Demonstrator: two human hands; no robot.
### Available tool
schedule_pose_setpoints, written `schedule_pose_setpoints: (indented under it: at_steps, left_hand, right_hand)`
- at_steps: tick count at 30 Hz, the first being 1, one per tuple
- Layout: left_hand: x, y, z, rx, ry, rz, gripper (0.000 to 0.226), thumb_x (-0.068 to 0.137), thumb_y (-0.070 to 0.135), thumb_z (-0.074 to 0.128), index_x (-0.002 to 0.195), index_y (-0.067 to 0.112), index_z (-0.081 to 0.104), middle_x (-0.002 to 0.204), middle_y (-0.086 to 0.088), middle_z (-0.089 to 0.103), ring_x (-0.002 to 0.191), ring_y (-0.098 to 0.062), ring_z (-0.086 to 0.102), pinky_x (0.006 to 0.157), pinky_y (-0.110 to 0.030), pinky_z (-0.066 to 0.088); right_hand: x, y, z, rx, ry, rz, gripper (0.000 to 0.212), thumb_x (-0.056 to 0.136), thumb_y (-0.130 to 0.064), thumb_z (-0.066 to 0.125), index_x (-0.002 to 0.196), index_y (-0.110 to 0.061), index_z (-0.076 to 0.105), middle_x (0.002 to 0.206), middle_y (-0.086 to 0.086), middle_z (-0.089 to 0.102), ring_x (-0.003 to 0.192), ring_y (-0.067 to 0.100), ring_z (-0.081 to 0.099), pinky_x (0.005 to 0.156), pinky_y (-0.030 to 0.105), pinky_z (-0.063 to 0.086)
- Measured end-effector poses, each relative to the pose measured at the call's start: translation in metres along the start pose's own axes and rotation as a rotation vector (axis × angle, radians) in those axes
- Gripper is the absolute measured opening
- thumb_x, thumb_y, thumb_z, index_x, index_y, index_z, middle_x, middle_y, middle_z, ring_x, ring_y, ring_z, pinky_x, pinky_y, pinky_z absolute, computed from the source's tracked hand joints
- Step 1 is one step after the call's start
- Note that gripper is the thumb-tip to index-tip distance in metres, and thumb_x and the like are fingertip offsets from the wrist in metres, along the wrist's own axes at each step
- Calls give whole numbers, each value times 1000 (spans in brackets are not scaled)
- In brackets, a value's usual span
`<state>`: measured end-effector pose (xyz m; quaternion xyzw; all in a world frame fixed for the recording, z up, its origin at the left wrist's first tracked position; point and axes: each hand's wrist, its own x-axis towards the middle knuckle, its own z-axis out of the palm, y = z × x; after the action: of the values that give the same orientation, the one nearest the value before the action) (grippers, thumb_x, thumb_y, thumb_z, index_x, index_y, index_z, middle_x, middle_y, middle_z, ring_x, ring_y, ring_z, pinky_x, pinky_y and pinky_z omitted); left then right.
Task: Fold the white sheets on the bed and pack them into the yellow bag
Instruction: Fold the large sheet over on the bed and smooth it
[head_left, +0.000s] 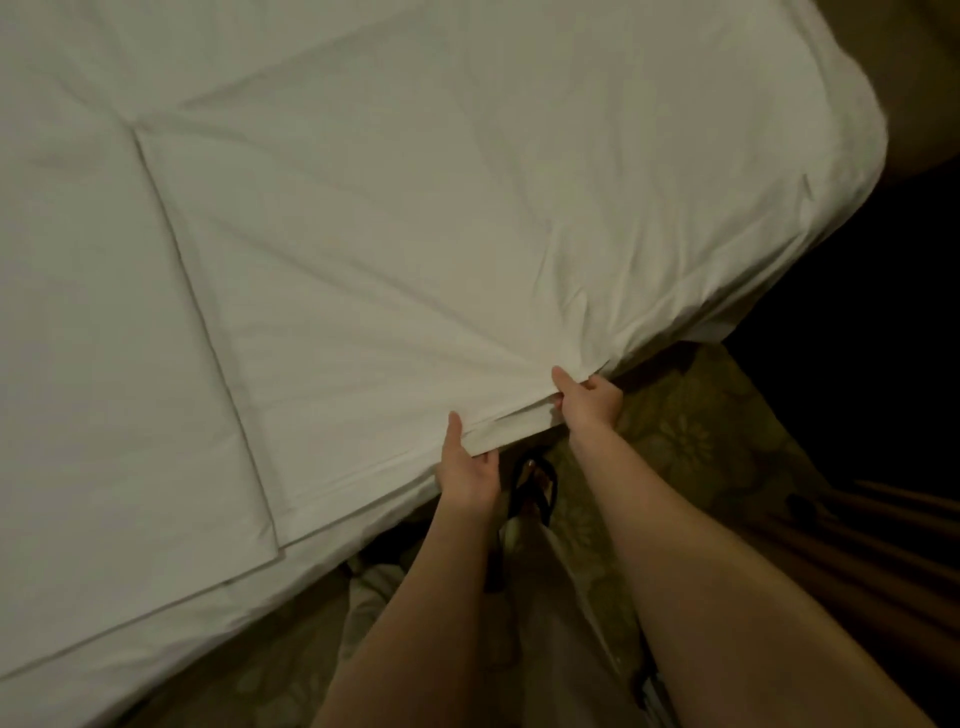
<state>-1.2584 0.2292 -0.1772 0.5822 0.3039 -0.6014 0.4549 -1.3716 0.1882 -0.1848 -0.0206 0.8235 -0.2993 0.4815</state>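
Observation:
A white sheet (374, 270) lies spread flat over the bed (810, 249), with a folded edge running down its left side. My left hand (465, 470) pinches the sheet's near edge, thumb on top and fingers underneath. My right hand (589, 400) grips the same edge a little further right, near the corner, thumb over the fabric. Both hands sit at the bed's near side. No yellow bag is in view.
A second white layer (93, 364) covers the bed to the left. Below the bed edge is a floral-patterned floor (691, 441). A foot in a black sandal (535, 488) stands between my arms. Dark wooden furniture (893, 545) is at the right.

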Motion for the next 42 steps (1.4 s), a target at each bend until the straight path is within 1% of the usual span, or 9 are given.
schedule_pose_setpoints:
  at_steps: [3,7,11,17,21,25,31,37,42]
  left_hand:
    - [3,2,-4,25,21,-34,34,94,20,60,124,3,55,96,-12,66,84,-22,64,71,-34,58]
    - [6,27,-24,34,47,5,34,94,20,61,125,8,54,100,-10,64,85,-23,61,89,-34,49]
    - [1,75,-62,-74,38,130,33,96,27,55,126,13,55,120,-8,64,99,-23,62,94,-37,48]
    - [-8,158,-135,-286,156,236,32,90,40,61,117,22,63,121,-2,65,110,-22,61,104,-37,44]
    - [-11,202,-198,-388,252,218,33,90,46,58,109,19,60,111,-1,61,90,-20,58,99,-38,43]
    - [-7,273,-247,-385,252,288,52,82,45,64,127,19,57,127,-4,60,110,-26,58,101,-45,42]
    - [-1,388,-308,-207,214,355,47,96,38,47,138,19,50,76,1,74,82,-19,64,77,-35,53]
    - [7,450,-335,285,261,360,89,52,43,89,128,7,60,125,-9,63,104,-28,62,95,-42,48]
    - [13,494,-281,867,251,513,51,84,25,73,123,-5,58,112,-6,60,98,-21,58,86,-33,45]
  right_hand:
    - [4,2,2,-61,28,-4,15,86,-15,70,93,-2,67,92,10,67,82,22,63,84,33,54]
    - [8,-1,-3,-292,174,-55,11,83,1,63,90,-7,61,97,9,63,96,25,60,91,37,51]
    - [-16,-6,3,-407,219,-307,19,82,6,53,76,-11,47,80,4,51,78,22,50,70,30,42]
    - [-88,-5,109,-477,-117,-495,15,87,-2,51,79,-13,45,70,-5,46,64,14,44,52,20,33]
    - [-152,8,202,-564,-450,-583,11,84,-8,58,89,-15,51,81,-3,55,75,17,52,66,27,40]
    - [-212,37,284,-695,-692,-642,20,87,-19,59,106,-15,53,111,5,58,94,18,54,78,28,40]
    - [-274,70,359,-988,-794,-588,52,92,-37,52,135,-10,39,134,11,45,122,30,46,92,33,37]
    - [-286,71,383,-1329,-695,-574,55,95,-41,45,138,-8,34,138,14,34,125,36,41,97,43,39]
    - [-282,72,390,-1417,-636,-613,51,95,-40,44,135,-9,41,135,14,36,121,36,45,95,41,41]
